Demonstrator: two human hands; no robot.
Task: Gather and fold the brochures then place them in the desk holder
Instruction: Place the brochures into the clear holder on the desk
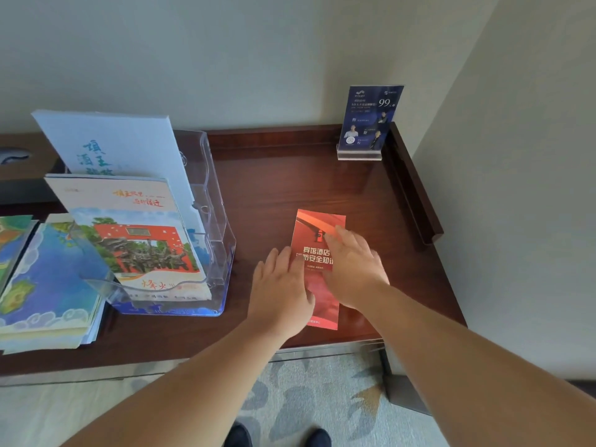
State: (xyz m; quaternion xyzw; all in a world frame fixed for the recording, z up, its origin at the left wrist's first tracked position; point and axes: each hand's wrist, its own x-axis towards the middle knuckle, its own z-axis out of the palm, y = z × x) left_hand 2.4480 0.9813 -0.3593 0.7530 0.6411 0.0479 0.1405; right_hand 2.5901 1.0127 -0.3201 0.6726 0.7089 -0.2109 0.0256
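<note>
Red brochure (314,258): flat on desk (290,175), right of desk holder (219,240), near front edge.
Left hand (280,291): straight fingers pressing left edge.
Right hand (353,269): flat over right side, clasping nothing.
Risk: slip on polished wood; crooked crease.

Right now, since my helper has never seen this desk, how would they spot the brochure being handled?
On the dark desk, right of the clear holder, a narrow brochure lies flat under the left hand and right hand. It alone is solid red with white characters.

Bare left hand (280,291) and right hand (354,269); dark shoes (317,439).
</note>
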